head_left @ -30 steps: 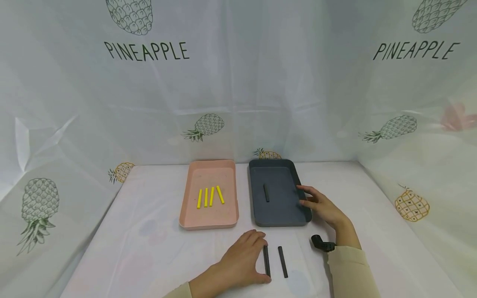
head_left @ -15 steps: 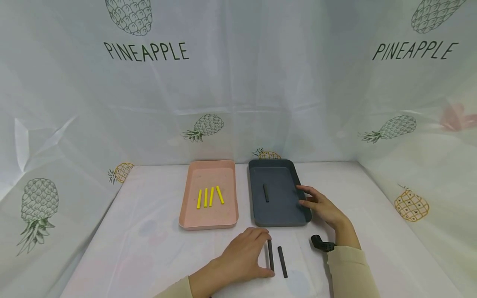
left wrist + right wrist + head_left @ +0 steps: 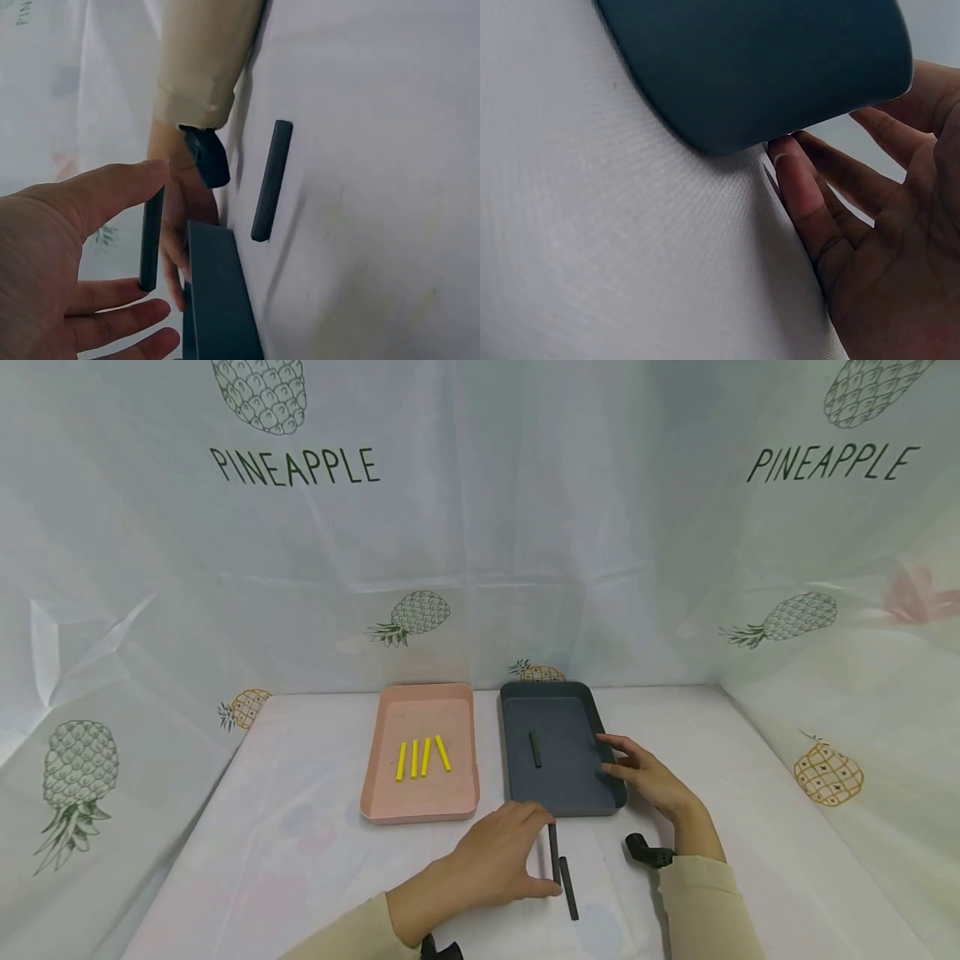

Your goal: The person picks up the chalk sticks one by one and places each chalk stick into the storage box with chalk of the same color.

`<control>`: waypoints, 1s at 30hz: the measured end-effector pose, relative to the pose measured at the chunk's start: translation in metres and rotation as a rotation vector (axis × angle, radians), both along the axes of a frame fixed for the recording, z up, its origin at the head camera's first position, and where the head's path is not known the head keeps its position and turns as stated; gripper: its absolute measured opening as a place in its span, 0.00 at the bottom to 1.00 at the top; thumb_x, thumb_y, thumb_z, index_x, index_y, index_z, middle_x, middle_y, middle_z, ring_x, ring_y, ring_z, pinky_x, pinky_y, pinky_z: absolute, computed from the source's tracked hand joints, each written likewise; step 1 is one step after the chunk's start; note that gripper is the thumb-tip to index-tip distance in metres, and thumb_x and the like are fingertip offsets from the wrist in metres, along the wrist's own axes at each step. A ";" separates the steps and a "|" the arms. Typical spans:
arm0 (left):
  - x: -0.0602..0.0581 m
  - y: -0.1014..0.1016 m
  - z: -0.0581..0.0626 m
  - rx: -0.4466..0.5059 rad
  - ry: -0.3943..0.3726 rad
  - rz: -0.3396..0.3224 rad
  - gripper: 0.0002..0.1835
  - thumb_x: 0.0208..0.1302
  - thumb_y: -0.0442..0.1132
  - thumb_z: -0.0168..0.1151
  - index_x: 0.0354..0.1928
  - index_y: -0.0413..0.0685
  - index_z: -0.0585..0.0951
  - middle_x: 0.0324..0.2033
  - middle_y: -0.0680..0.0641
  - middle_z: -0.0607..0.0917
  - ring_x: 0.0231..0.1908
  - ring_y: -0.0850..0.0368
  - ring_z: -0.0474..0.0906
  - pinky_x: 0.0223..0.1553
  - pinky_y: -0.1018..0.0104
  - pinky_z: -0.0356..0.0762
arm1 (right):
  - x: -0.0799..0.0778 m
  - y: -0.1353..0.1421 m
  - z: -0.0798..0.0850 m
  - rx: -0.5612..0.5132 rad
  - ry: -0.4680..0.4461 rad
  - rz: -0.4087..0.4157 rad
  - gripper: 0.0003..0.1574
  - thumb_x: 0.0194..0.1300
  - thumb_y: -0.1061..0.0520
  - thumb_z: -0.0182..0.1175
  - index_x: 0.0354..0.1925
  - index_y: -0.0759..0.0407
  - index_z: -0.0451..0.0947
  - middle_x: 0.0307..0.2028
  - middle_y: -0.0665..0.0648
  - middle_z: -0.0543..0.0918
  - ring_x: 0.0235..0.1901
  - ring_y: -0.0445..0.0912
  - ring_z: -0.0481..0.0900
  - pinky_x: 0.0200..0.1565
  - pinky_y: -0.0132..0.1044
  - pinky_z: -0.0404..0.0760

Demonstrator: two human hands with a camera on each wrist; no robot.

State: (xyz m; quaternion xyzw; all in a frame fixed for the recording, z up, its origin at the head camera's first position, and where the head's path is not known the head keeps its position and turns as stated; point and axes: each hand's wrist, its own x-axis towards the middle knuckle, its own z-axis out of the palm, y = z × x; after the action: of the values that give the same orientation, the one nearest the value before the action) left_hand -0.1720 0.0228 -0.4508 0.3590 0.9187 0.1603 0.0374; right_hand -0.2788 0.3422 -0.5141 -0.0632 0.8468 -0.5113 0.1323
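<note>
My left hand [image 3: 491, 860] pinches a black stick [image 3: 553, 852] by its two ends, thumb at the near end and a finger at the far end. In the left wrist view this stick [image 3: 151, 240] hangs off the table between thumb and finger, the other fingers spread. Beside it a second black stick [image 3: 569, 888] lies on the cloth. My right hand [image 3: 652, 781] holds the right side of the dark grey tray [image 3: 558, 797], digits at its rim and wall. Inside that tray lies another black stick [image 3: 536, 749].
Left of the grey tray stands a pink tray [image 3: 420, 806] with several yellow sticks [image 3: 425, 757] in it. A white pineapple-print sheet [image 3: 525, 543] hangs behind and beside the white-covered table [image 3: 300, 827]. A black device [image 3: 649, 850] sits at the right wrist.
My left hand has lifted the black stick and carried it right and forward, toward the grey tray's near edge. My right hand and both trays have stayed put.
</note>
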 end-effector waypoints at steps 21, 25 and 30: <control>-0.043 0.009 0.013 -0.002 0.044 0.052 0.44 0.59 0.69 0.70 0.70 0.52 0.74 0.67 0.51 0.78 0.66 0.52 0.75 0.65 0.58 0.78 | -0.002 0.001 -0.001 -0.023 0.002 0.005 0.39 0.76 0.48 0.61 0.79 0.43 0.60 0.82 0.61 0.52 0.78 0.70 0.53 0.70 0.74 0.63; -0.050 0.011 0.015 -0.020 0.050 0.059 0.44 0.60 0.69 0.70 0.71 0.51 0.74 0.68 0.50 0.78 0.67 0.51 0.75 0.67 0.57 0.77 | 0.000 0.000 0.002 -0.025 -0.002 0.004 0.40 0.76 0.48 0.61 0.79 0.43 0.59 0.82 0.61 0.52 0.78 0.70 0.52 0.70 0.74 0.63; -0.059 0.015 0.015 -0.030 0.067 0.072 0.44 0.60 0.68 0.71 0.71 0.51 0.74 0.68 0.49 0.78 0.68 0.50 0.74 0.67 0.56 0.77 | 0.001 0.001 0.003 -0.027 -0.008 0.006 0.40 0.76 0.47 0.61 0.80 0.43 0.59 0.82 0.61 0.52 0.78 0.70 0.53 0.70 0.74 0.64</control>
State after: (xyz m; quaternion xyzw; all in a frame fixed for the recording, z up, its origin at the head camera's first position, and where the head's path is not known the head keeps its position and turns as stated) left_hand -0.2312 0.0375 -0.4354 0.3303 0.9341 0.1354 0.0063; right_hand -0.2775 0.3427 -0.5114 -0.0653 0.8390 -0.5226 0.1366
